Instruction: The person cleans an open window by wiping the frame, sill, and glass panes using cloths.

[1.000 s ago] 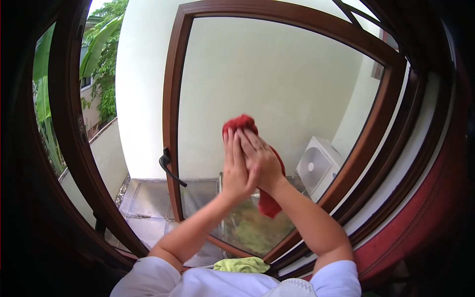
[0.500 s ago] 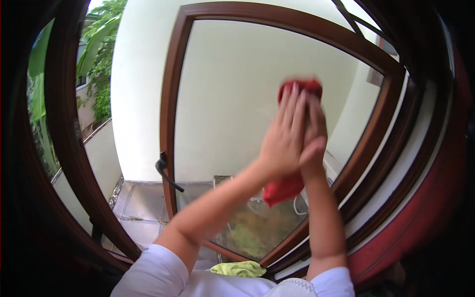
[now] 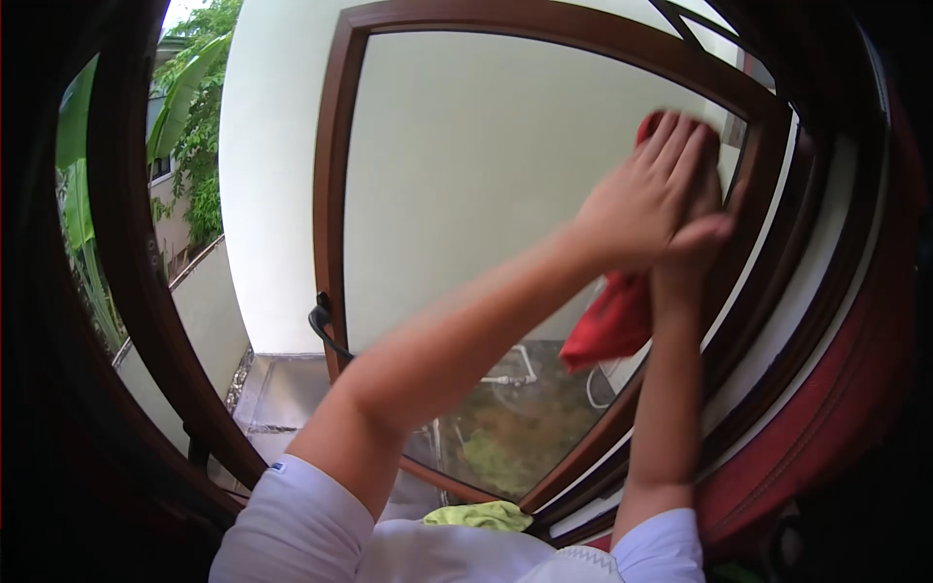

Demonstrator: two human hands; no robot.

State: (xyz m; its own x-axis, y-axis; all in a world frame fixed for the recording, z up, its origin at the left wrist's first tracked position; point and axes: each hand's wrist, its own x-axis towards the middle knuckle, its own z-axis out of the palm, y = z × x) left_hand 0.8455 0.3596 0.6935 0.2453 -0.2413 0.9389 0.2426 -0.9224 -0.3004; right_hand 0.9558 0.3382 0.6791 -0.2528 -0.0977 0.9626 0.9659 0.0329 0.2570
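My left hand lies flat over my right hand (grip hidden) and red cloth; wiping the glass seems underway, coverage unclear.

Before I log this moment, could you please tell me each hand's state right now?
Left hand: open, fingers extended over the right.
Right hand: partly hidden, at the red cloth; open or closed cannot be told.

Below grip, we've wht short-slv shirt, sm. blue tag L cuff, frt zigzag stitching; L hand bare.
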